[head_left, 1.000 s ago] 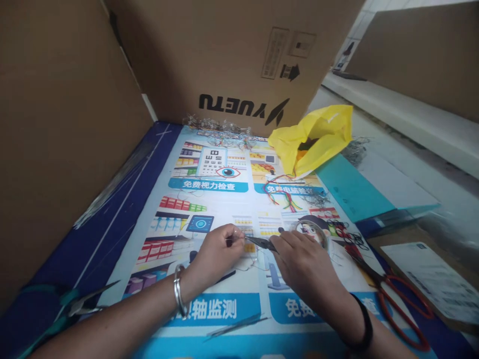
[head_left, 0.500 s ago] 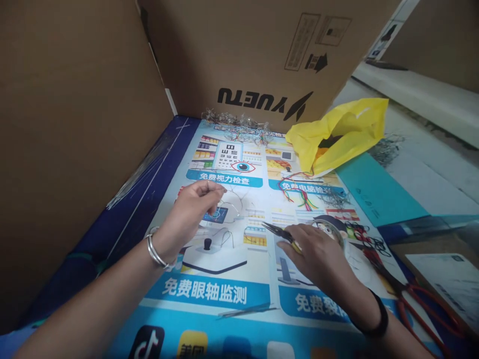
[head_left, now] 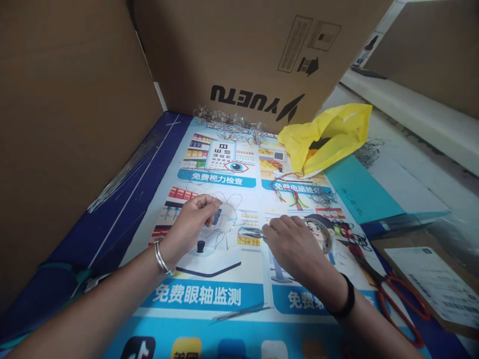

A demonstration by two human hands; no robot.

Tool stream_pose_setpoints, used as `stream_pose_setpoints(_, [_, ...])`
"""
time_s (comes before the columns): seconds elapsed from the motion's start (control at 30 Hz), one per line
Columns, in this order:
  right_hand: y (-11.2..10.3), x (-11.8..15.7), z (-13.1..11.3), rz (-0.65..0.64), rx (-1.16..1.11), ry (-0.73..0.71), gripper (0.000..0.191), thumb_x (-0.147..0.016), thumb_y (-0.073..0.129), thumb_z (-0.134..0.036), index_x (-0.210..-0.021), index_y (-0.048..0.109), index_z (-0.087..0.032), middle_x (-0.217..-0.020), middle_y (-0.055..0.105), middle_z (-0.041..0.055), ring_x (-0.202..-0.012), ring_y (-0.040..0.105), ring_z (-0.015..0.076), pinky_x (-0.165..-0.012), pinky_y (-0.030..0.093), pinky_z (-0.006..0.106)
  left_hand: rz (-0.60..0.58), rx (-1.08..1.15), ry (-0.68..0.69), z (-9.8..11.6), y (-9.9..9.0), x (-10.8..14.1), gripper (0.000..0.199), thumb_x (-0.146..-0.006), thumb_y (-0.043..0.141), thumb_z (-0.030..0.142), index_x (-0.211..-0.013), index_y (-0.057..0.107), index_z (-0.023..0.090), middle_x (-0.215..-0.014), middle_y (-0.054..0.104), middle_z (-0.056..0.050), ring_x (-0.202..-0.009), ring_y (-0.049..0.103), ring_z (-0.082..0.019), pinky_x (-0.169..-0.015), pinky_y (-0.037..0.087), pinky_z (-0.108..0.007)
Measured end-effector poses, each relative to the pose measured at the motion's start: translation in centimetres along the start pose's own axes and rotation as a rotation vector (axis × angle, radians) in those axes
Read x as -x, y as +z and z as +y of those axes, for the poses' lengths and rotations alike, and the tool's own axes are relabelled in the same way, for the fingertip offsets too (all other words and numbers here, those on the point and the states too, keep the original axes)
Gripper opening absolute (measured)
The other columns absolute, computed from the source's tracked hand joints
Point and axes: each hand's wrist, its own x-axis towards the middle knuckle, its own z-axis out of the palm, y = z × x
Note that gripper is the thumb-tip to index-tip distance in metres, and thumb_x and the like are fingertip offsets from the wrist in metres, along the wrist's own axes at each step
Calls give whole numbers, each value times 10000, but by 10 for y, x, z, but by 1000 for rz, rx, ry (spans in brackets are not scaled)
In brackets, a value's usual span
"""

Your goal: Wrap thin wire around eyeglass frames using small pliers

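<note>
My left hand (head_left: 197,217), with silver bangles at the wrist, is closed in a pinch on a thin bent wire (head_left: 234,202) whose loops spread to the right of the fingertips. My right hand (head_left: 290,239), a black band on its wrist, is wrapped round needle-nose pliers (head_left: 253,233). Their jaws point left toward the wire loops; whether they touch the wire I cannot tell. The palm hides the handles. Below both hands, a small bundle of straight wires (head_left: 241,312) lies on the printed poster (head_left: 266,299).
A yellow bag (head_left: 333,134) stands at the back right, coloured cords (head_left: 294,197) before it. Red-handled scissors (head_left: 402,299) lie at right beside a brown package (head_left: 430,279). Tangled wire pieces (head_left: 232,122) line the cardboard wall (head_left: 243,55). Long wires (head_left: 123,174) rest at left.
The right hand has turned and moved left, bringing the pliers' jaws closer to the wire. My left hand still pinches the wire. The whole view has shifted slightly.
</note>
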Motion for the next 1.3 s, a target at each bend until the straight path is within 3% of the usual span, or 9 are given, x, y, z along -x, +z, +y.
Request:
stream_pose_setpoints(0.43, [1,-15,-5,-24,44,-107,93,-805,533,-91,-829,557,-177,-782,557,49,-741,434,200,-656,247,329,111,116,66,3,-2,-4,99,-755,604,236,-710,556,163,-526,461,57,-478,397,-59,-482,299,-189])
stream_pose_setpoints(0.7, [13,-8,-1,32,-21,-64,125,-798,528,-66,-772,561,-183,-713,554,25,-690,430,176,-620,227,312,105,116,16,1,1,-1,96,-754,612,252,-744,568,167,-510,455,59,-478,401,-64,-495,310,-194])
stream_pose_setpoints(0.97, [11,-4,8,63,-107,17,139,-827,504,-115,-734,583,-181,-674,560,21,-661,456,154,-613,227,290,64,121,13,-4,3,-1,81,-759,597,256,-762,568,180,-541,473,57,-497,415,-69,-517,332,-200])
stream_pose_setpoints(1.13, [10,-4,7,-35,-159,70,77,-819,546,-195,-767,600,-181,-740,597,34,-722,501,171,-644,257,286,103,100,15,-1,4,1,91,-749,603,260,-788,580,182,-559,476,56,-495,424,-70,-513,334,-204])
stream_pose_setpoints(1.3, [6,-7,2,-113,-176,79,81,-822,551,-238,-806,611,-186,-771,608,34,-754,519,179,-658,278,291,215,114,64,3,3,0,119,-736,621,272,-809,588,184,-610,493,51,-513,427,-66,-511,344,-200])
